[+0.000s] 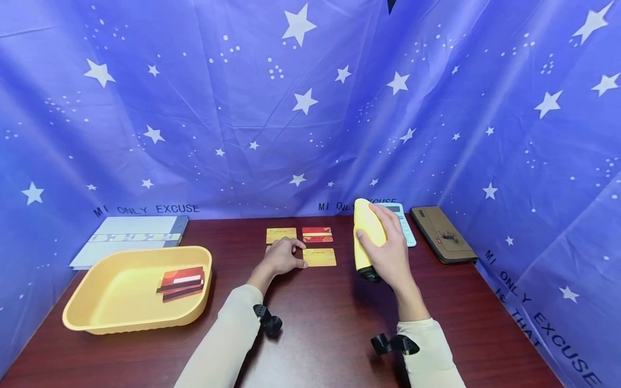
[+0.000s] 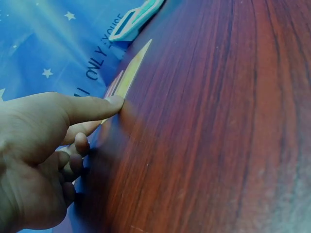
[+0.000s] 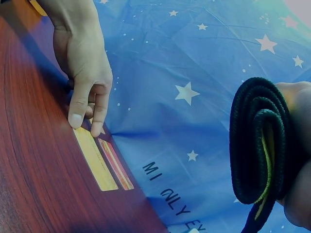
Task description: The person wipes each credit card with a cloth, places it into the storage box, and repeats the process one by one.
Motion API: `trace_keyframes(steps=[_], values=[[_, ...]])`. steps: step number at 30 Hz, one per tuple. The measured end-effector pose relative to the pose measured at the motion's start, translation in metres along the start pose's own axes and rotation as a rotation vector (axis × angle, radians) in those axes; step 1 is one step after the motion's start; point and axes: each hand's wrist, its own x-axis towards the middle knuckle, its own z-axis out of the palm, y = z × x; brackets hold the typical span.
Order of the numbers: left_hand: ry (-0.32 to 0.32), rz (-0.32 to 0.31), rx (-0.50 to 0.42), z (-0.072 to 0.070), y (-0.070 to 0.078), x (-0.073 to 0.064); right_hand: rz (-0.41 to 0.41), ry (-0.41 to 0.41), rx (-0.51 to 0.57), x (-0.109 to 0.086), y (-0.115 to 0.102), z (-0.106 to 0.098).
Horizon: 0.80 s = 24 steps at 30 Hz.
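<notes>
My left hand (image 1: 281,256) is at the left end of a yellow card (image 1: 320,257) that lies on the table. Its thumb and index finger pinch the card at the near and far corners; the other fingers curl under the palm. Behind it lie a second yellow card (image 1: 280,233) and a red card with a pale stripe (image 1: 317,235). My right hand (image 1: 390,248) grips a folded cloth (image 1: 366,231), yellow outside, held up above the table. In the right wrist view the cloth's rolled dark layers (image 3: 257,145) show end-on.
At the left stands a yellow basin (image 1: 121,318) with several red cards (image 1: 181,283) inside. A white box-like notebook (image 1: 131,226) lies behind it. A pale blue calculator (image 1: 405,223) and a brown wallet (image 1: 443,234) lie at the back right. A starry blue curtain (image 1: 262,108) surrounds the table (image 1: 310,334).
</notes>
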Motion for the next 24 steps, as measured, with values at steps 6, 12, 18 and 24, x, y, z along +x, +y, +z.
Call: trace_keyframes(steps=[6, 12, 18, 24], values=[[0.029, 0.024, 0.0, 0.001, -0.001, -0.002, -0.008, 0.003, -0.002, 0.0, 0.0, 0.001], [0.066, 0.038, -0.049, 0.006, 0.002, -0.009, -0.007, -0.002, -0.01, 0.001, 0.0, 0.002], [0.117, 0.059, -0.092, 0.007, 0.004, -0.014, 0.0, -0.022, -0.012, 0.001, 0.001, 0.006], [0.177, 0.073, -0.212, 0.005, -0.001, -0.019, -0.003, -0.04, -0.027, -0.002, -0.001, 0.009]])
